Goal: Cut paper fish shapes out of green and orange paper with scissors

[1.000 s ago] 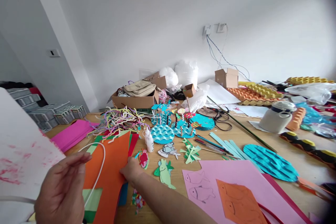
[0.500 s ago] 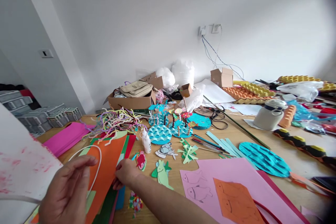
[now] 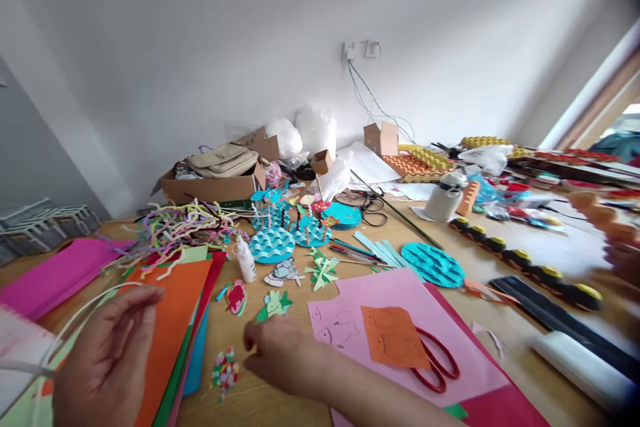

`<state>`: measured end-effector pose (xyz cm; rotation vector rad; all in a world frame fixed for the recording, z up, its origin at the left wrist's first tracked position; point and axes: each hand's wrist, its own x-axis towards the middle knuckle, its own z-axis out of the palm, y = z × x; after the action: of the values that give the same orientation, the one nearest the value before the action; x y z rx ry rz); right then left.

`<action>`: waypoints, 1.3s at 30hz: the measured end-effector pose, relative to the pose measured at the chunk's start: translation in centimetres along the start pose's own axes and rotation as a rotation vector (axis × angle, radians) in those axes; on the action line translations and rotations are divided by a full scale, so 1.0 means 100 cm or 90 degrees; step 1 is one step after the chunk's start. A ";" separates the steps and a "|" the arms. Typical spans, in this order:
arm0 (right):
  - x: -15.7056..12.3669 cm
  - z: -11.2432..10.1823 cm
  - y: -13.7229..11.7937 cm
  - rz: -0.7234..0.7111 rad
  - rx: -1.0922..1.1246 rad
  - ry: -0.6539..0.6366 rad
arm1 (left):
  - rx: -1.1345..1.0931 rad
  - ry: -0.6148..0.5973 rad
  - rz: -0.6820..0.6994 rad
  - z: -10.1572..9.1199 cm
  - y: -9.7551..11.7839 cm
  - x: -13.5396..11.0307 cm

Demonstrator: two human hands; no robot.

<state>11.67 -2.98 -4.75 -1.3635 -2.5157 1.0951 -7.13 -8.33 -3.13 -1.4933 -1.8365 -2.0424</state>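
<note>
My left hand (image 3: 105, 353) hovers at the lower left over an orange paper sheet (image 3: 173, 300) that tops a stack of coloured sheets, fingers stretched out and apart. A thin white cord loop (image 3: 75, 312) curves just beside its fingertips. My right hand (image 3: 285, 355) is blurred above the wooden table, fingers curled in; whether it holds anything I cannot make out. It is just below a green fish cut-out (image 3: 274, 305) and left of a pink sheet with drawn fish (image 3: 345, 307). On that sheet lie an orange paper piece (image 3: 390, 340) and red scissors (image 3: 443, 363).
A glue bottle (image 3: 245, 260), paper confetti (image 3: 225, 370), wavy pipe cleaners (image 3: 175, 230), blue wave discs (image 3: 273, 245), magenta paper (image 3: 55, 273) and a cardboard box (image 3: 215, 188) crowd the table. Egg trays and a white jar (image 3: 443, 199) stand at the right. The wall is behind.
The view swung right and down. My right hand left the orange sheet's edge and moved right towards the pink sheet. The white bag at the left slid mostly out of view.
</note>
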 end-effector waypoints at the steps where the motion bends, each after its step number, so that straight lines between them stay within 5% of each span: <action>1: -0.017 -0.010 0.016 0.034 -0.029 0.017 | -0.016 -0.035 -0.009 0.004 0.003 -0.001; 4: -0.068 -0.035 0.070 0.183 -0.108 0.105 | -0.021 -0.185 0.002 0.020 0.010 -0.008; 9: -0.132 -0.051 0.146 0.382 -0.185 0.182 | 0.009 -0.413 0.173 0.064 0.019 -0.027; 15: -0.151 -0.033 0.174 0.459 -0.198 0.179 | -0.013 -0.583 0.146 0.101 0.025 -0.048; 19: -0.147 -0.028 0.178 0.456 -0.204 0.172 | -0.081 -0.527 -0.036 0.093 0.022 -0.029; 25: -0.141 -0.026 0.182 0.453 -0.209 0.175 | -0.275 -0.331 -0.282 0.072 0.017 0.001; 30: -0.142 -0.025 0.193 0.467 -0.213 0.217 | -0.355 -0.260 -0.331 0.071 0.021 0.005; 39: -0.159 -0.048 0.201 0.483 -0.191 0.316 | -0.348 -0.244 -0.344 0.072 0.023 0.005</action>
<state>37.17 -5.35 -9.68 -2.4123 -1.8701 0.3287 -1.67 -3.22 -2.08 -1.7478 -2.1075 -2.8671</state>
